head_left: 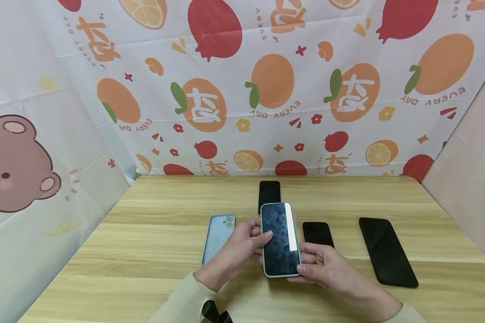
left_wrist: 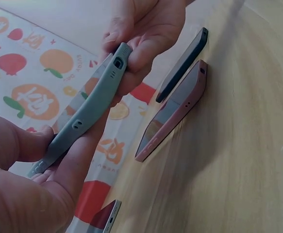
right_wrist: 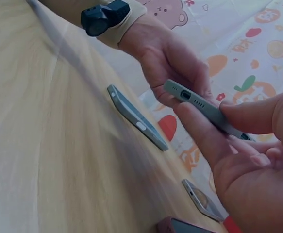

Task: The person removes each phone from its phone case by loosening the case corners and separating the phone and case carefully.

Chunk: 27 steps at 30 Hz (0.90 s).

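Observation:
Both hands hold a phone in a pale green case, raised above the table with its dark, reflective screen facing up. My left hand grips its left long side, thumb over the screen's edge and fingers behind. At the lower right corner my right hand pinches it between thumb and fingers. In the left wrist view the case's side wall bows. The right wrist view shows the end with the charging port. A light blue phone case lies on the table just beyond my left hand.
A black phone lies at the back, partly covered by the held one. A pink-edged phone is behind my right hand. Farther right lies a larger black phone. A fruit-print cloth hangs behind the wooden table.

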Each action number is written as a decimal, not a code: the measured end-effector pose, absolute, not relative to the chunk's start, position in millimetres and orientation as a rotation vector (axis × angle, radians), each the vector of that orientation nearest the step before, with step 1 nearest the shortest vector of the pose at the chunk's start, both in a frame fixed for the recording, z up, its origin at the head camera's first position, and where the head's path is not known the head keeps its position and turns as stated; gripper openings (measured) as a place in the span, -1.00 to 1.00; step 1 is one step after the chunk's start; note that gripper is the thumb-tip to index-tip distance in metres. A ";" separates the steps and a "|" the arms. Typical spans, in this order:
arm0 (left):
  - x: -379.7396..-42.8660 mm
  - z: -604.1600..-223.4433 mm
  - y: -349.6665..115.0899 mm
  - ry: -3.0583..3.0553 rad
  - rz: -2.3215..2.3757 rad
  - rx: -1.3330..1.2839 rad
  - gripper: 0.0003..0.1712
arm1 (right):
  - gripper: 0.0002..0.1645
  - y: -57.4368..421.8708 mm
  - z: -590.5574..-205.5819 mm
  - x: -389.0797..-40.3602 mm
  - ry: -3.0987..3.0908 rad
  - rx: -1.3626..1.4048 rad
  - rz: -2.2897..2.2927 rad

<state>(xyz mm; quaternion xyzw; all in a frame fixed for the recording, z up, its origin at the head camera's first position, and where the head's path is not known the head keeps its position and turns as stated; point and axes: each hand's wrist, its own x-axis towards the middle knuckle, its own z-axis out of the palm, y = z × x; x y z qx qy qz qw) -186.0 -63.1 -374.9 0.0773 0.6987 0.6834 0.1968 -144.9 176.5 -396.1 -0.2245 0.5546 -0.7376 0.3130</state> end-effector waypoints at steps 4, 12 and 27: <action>-185.4 -374.7 -63.3 1.885 1.938 0.227 -0.59 | -0.26 179.0 -398.4 -145.2 1.448 -0.660 -1.941; -185.6 -373.8 -61.2 1.790 1.967 0.233 -0.61 | -0.36 182.7 -401.7 -145.0 1.416 -0.798 -1.961; -181.5 -369.0 -61.7 1.713 2.012 0.246 -0.62 | -0.49 183.2 -401.8 -146.6 1.362 -0.957 -1.986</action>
